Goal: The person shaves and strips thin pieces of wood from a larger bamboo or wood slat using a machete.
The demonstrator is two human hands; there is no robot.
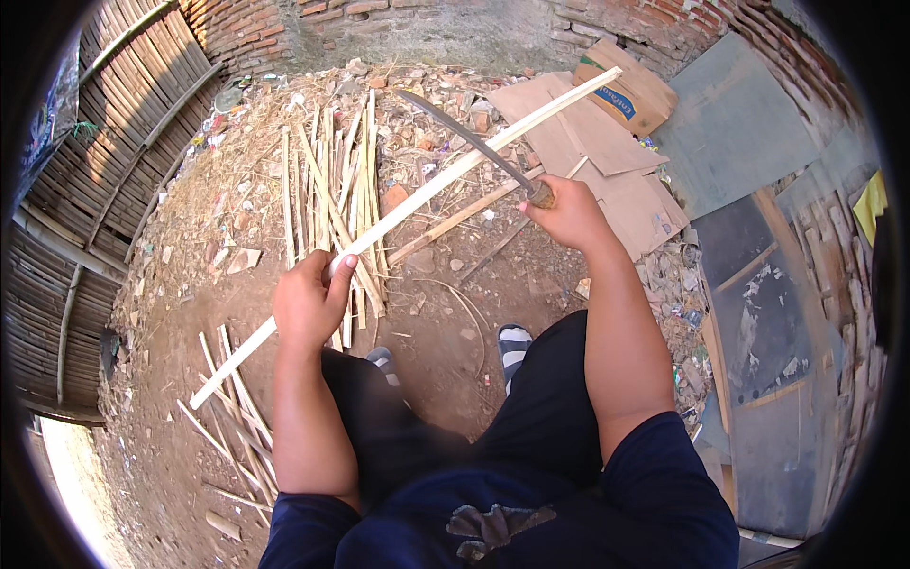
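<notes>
**Blade laid on a bamboo strip, held out over the dirt**

The left hand (308,302) is closed around a long pale bamboo strip (417,204), thumb pressed along its upper side, gripping it about a third of the way up from its near end. The strip slants from the lower left, above the ground (190,284), up to the far right, where its tip reaches over the cardboard (607,161). Gripping low leaves most of its length free ahead of the hand, likely so the blade can run along it without meeting fingers.

The right hand (569,213) is clenched on the wooden handle of a curved knife (464,137). The dark blade points away from the person and crosses the strip near its upper half; edge and strip appear to touch there, though I cannot tell how deep the edge sits. Holding the blade outward keeps the cutting stroke directed away from the body.

A pile of finished-looking strips (332,190) lies on the ground beyond the left hand, and thinner slivers (232,398) lie scattered near the left elbow. Two sandalled feet (512,346) are planted between the arms. A bamboo fence (114,171) borders the left side and a brick wall (379,19) the far side.
</notes>
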